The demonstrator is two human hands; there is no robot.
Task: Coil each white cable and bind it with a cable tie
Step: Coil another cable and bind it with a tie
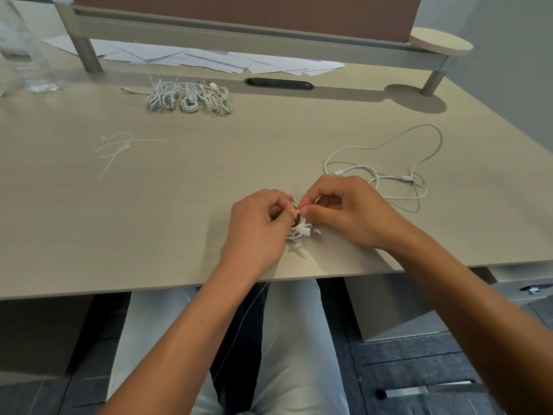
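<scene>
A coiled cable (300,230) at six o'clock on the surface (209,181) is pinched by the left hand (258,224) and right hand (344,211). Bound bundles (189,98) are seen at eleven o'clock; a loose cable (386,163) at two o'clock remains uncoiled.

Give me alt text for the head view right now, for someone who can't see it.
Both hands, left hand and right hand, pinch a coiled white cable near the desk's front edge. Bound coils lie at the back, loose cable ties to the left, and an uncoiled cable to the right.
</scene>
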